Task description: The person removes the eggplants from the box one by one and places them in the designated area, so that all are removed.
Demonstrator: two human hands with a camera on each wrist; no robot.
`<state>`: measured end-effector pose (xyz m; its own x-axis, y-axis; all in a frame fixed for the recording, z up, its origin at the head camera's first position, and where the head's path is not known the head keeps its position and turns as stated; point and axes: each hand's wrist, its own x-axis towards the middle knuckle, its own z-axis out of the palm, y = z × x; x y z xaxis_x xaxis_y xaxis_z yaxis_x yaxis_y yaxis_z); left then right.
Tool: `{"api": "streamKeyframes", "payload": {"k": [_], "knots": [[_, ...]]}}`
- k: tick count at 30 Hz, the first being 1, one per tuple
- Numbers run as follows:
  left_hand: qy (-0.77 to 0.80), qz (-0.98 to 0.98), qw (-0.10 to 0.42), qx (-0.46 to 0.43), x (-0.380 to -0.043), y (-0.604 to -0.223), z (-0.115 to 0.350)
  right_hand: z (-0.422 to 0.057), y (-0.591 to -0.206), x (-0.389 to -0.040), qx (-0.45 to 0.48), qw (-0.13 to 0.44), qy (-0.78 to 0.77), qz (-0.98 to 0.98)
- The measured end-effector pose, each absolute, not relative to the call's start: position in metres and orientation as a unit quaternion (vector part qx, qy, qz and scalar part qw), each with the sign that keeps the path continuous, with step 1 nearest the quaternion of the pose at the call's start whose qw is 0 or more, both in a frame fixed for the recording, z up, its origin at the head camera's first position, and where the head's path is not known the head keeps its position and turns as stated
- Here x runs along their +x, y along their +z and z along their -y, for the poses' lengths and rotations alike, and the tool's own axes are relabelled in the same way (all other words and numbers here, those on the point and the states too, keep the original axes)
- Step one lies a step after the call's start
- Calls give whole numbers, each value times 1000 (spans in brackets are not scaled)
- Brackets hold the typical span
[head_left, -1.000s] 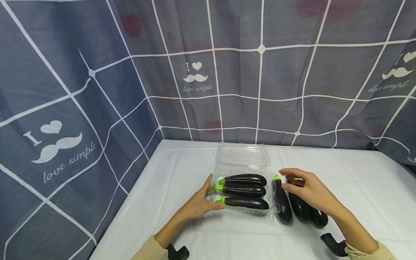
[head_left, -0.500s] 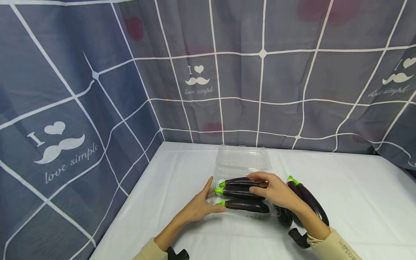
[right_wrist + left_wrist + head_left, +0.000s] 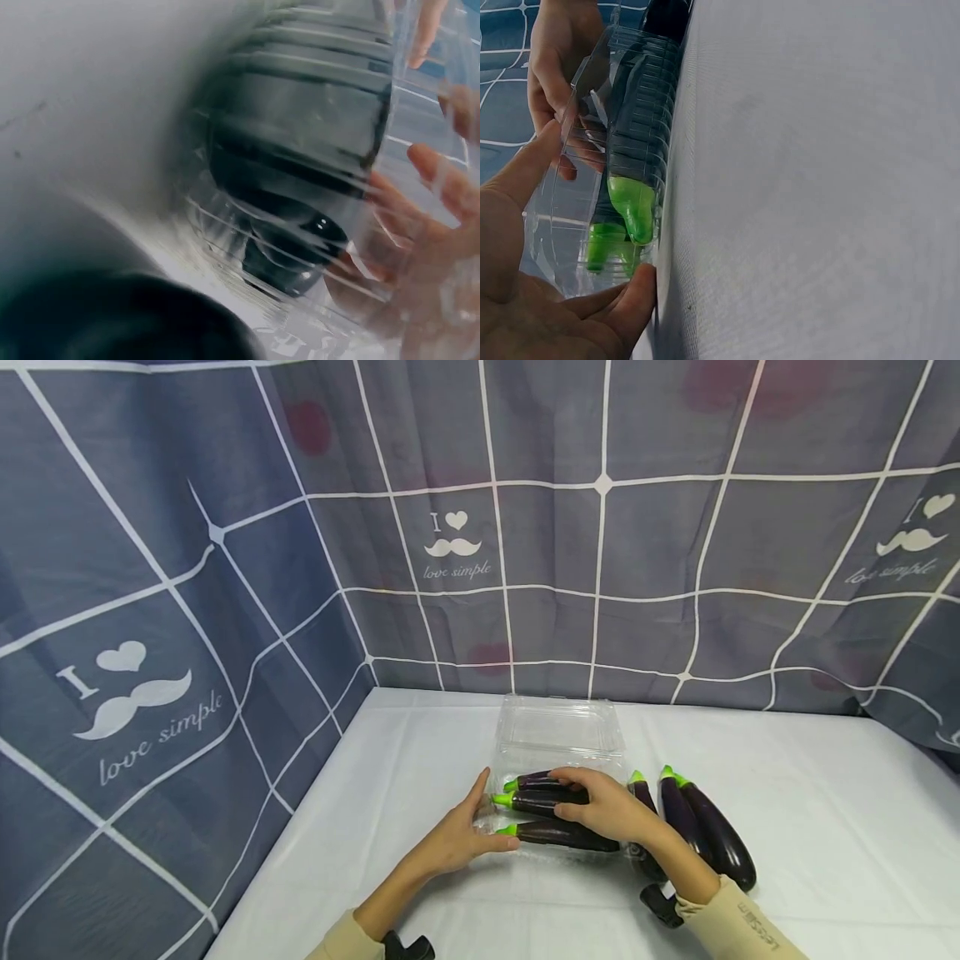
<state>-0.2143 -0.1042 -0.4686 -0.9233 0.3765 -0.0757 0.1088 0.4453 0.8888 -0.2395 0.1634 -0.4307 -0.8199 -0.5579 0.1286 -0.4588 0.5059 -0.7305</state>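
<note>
A clear plastic clamshell box (image 3: 558,722) stands with its lid up at the back. Several dark eggplants lie crosswise in it, green stems to the left; the front eggplant (image 3: 566,833) is fully seen. My left hand (image 3: 453,839) touches the box's left end, thumb along the front and fingers spread behind; in the left wrist view the fingertips (image 3: 637,296) meet the wall beside the stems. My right hand (image 3: 607,806) reaches over the back eggplant (image 3: 534,779) and the middle eggplant (image 3: 536,802), hiding their right ends. Through the box wall, the right wrist view shows its fingers apart.
Right of the box lies an eggplant (image 3: 641,789), partly behind my right forearm. Two more eggplants, one of them a larger eggplant (image 3: 720,835), lie farther right. A white cloth (image 3: 420,735) covers the table; a grey checked curtain (image 3: 555,543) hangs behind.
My right hand has moved left from the loose eggplants on the right to those inside the box. The left hand has stayed at the box's left end.
</note>
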Motion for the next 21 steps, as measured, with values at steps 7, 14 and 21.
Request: {"api": "streamKeyframes", "payload": {"k": [7,14,21], "knots": [[502,-843,128,144,-215,-466,106,-158,-435,-242,-315,48,-368,-873],[502,-843,131,141,-215,-466,105,-145,-441,-239,-256,-22,-295,-920],[503,-842,132,142,-215,-469,104,-136,-447,-236,-220,-53,-258,-939]]}}
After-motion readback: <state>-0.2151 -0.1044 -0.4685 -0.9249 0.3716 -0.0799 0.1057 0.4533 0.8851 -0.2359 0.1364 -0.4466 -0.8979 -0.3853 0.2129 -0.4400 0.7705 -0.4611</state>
